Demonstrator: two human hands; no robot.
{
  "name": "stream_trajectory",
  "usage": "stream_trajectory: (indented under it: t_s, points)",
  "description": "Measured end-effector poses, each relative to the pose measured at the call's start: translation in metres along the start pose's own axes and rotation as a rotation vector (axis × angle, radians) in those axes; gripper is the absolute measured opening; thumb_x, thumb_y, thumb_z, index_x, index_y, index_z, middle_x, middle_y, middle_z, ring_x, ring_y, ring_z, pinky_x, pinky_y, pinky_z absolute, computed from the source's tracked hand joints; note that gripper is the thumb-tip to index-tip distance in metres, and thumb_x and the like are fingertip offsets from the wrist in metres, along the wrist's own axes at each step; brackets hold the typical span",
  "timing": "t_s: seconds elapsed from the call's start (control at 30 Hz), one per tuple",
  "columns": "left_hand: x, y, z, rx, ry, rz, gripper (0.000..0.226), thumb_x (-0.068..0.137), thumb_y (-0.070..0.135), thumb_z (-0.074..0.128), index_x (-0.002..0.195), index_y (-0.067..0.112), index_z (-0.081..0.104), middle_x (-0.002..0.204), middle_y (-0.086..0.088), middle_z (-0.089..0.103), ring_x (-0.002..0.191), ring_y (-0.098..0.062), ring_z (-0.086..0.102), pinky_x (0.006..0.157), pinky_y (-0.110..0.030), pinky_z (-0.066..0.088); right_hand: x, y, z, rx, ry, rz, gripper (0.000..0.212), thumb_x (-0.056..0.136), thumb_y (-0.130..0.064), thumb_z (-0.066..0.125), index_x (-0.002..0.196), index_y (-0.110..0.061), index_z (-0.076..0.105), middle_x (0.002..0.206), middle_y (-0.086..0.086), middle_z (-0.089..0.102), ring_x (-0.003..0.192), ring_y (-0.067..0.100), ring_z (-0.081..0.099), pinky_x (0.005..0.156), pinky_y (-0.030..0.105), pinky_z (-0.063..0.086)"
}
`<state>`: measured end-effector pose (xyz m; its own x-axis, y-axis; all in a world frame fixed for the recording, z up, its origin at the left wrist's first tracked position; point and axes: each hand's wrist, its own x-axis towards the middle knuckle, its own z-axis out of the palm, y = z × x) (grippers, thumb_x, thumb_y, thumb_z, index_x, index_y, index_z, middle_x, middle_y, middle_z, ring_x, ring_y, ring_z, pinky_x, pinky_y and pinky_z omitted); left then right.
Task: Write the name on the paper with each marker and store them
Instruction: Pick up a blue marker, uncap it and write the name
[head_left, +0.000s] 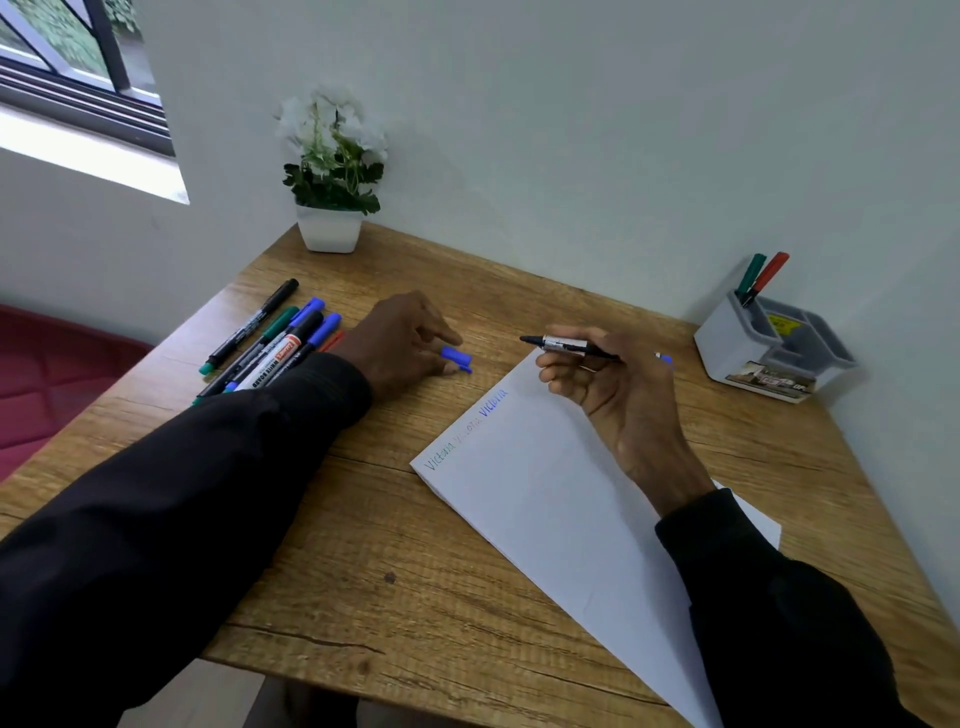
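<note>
Marker (569, 347) uncapped, pinched in right hand (618, 395) between thumb and fingertips, tip pointing left just past the fingers and hovering over the paper's (561, 499) far corner; left hand (402, 345) rests on the desk (363, 545), fingers loosely curled, fingertips pinching the blue cap (457, 358). Risk: bare nib could brush the paper or a finger and smear while recapping, or cap could slip and roll off since the grip looks light. Unused markers (270, 338) lie just behind the left wrist, holder (769, 348) well right of the right-hand fingers.
</note>
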<state>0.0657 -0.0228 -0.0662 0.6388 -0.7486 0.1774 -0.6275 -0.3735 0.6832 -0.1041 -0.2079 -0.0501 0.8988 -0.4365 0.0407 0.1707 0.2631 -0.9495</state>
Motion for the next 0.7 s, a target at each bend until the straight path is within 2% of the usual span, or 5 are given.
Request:
stream_trajectory:
  t_s: [0.17,0.27,0.33,0.47,0.7]
  points:
    - [-0.003,0.005,-0.003,0.020,-0.030,-0.002,0.025,0.081,0.016,0.076,0.105,0.021,0.072,0.108,0.002,0.064,0.097,-0.008,0.058,0.079,-0.015,0.050,-0.009,-0.006,-0.003,-0.128,0.038,-0.114,0.015,0.099,-0.005,0.060,0.104,0.005,0.070,0.090,0.026,0.075,0.070,0.029,0.073,0.063,0.029,0.060]
    - [-0.008,0.014,-0.006,-0.067,0.000,-0.001,0.029,0.078,0.009,0.078,0.106,0.016,0.073,0.105,0.003,0.070,0.090,0.000,0.061,0.069,-0.001,0.046,-0.022,-0.009,-0.008,-0.238,0.006,-0.169,0.024,0.095,-0.004,0.066,0.115,0.010,0.069,0.104,0.028,0.076,0.084,0.034,0.076,0.074,0.031,0.062]
    - [-0.012,0.019,-0.007,-0.159,0.034,0.018,0.030,0.076,0.007,0.079,0.105,0.014,0.074,0.102,0.002,0.073,0.089,0.000,0.065,0.071,0.002,0.045,-0.032,-0.010,-0.009,-0.234,-0.024,-0.172,0.035,0.090,-0.009,0.069,0.119,0.010,0.069,0.109,0.028,0.076,0.090,0.037,0.076,0.078,0.032,0.062]
    - [-0.024,0.032,-0.008,-0.340,0.064,0.060,0.028,0.074,0.007,0.079,0.102,0.012,0.075,0.094,-0.001,0.076,0.085,-0.010,0.071,0.075,-0.011,0.054,-0.046,-0.012,-0.010,-0.215,-0.051,-0.210,0.036,0.091,-0.010,0.067,0.120,0.010,0.069,0.108,0.031,0.075,0.087,0.040,0.076,0.076,0.033,0.062]
    - [-0.038,0.057,-0.010,-0.380,0.027,0.117,0.028,0.075,0.007,0.079,0.102,0.012,0.076,0.089,-0.002,0.077,0.081,-0.014,0.072,0.073,-0.020,0.058,-0.057,-0.014,-0.002,-0.209,-0.020,-0.246,0.025,0.089,-0.011,0.070,0.107,0.006,0.068,0.099,0.029,0.077,0.080,0.041,0.076,0.071,0.036,0.063]
